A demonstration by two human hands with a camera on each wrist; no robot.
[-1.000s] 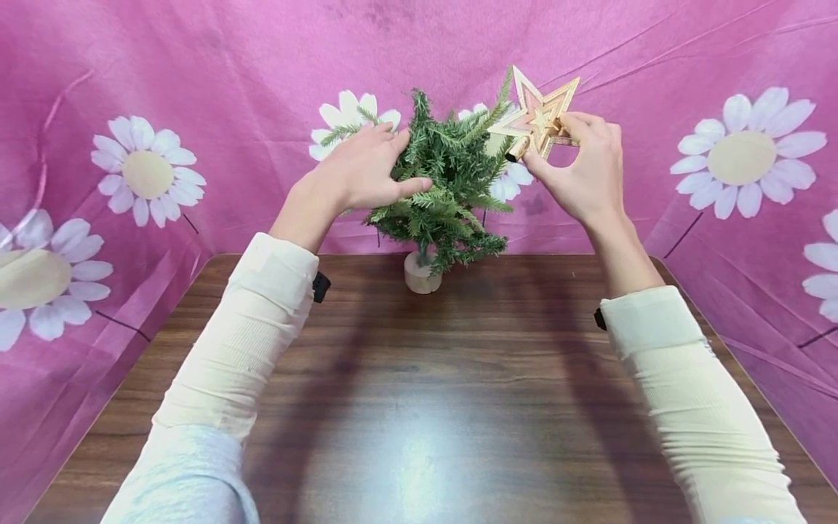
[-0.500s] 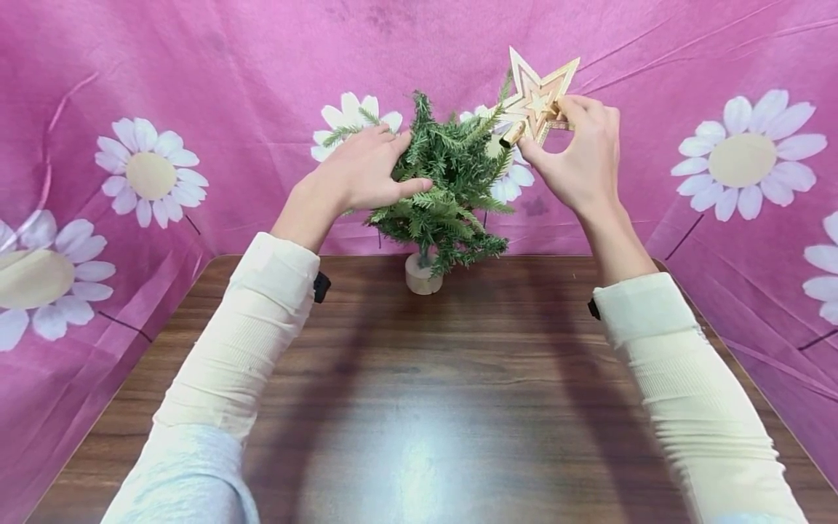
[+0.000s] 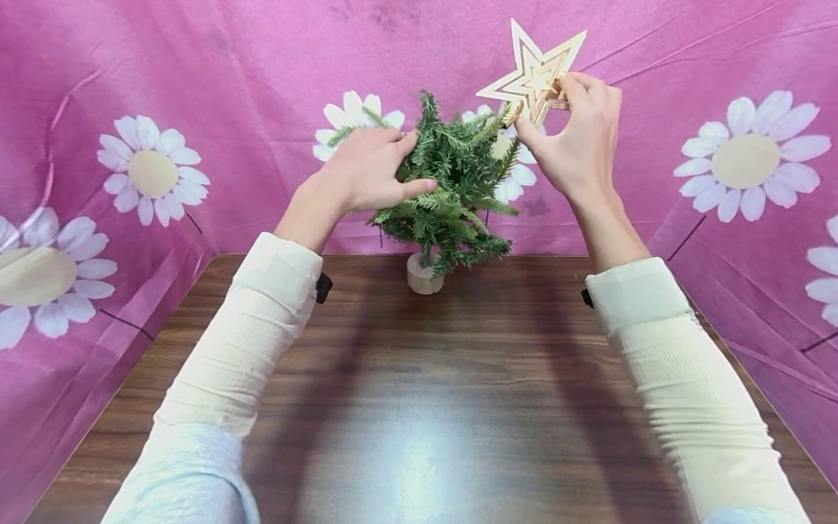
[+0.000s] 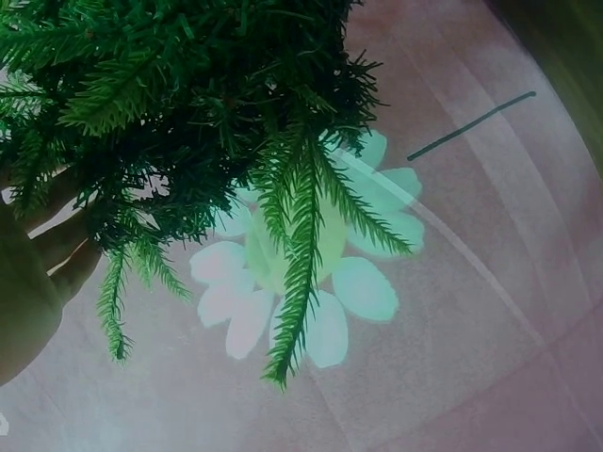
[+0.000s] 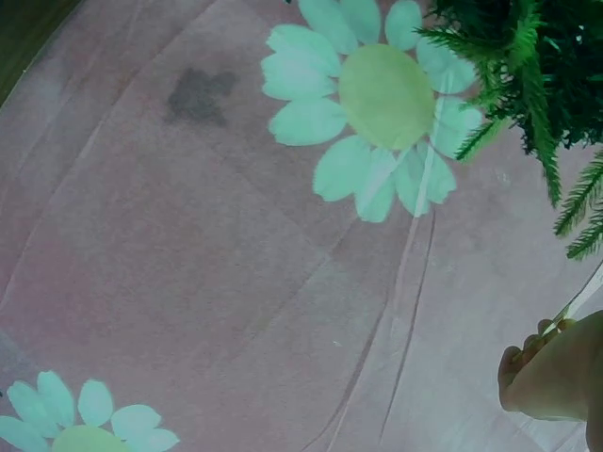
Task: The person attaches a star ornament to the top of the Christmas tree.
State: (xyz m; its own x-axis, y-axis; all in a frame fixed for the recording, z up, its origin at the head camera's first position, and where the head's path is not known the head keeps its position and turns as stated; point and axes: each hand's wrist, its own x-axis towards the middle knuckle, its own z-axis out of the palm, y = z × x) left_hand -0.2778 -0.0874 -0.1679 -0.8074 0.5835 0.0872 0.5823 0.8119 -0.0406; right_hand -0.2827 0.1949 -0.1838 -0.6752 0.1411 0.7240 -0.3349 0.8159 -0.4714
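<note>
A small artificial Christmas tree [image 3: 455,171] with a pale round wooden base [image 3: 425,276] stands at the table's back edge. My left hand [image 3: 369,171] rests against its left side, thumb extended over the branches. In the left wrist view, the fingers [image 4: 71,250] reach in among the green branches [image 4: 217,104]. A gold star tree topper [image 3: 532,80] is held up at the tree's upper right, pinched between the thumb and fingers of my right hand [image 3: 585,138]. Only a sliver of the star [image 5: 589,290] shows beside the right hand [image 5: 556,377] in the right wrist view.
The brown wooden table [image 3: 419,378] extends in front of the tree. Pink cloth [image 3: 262,65] printed with large white daisies [image 3: 746,156] hangs behind and along both sides. A dark band sits at each cuff.
My right hand has risen with the star, which is now higher beside the treetop. My left hand stays against the tree, which has barely shifted in view.
</note>
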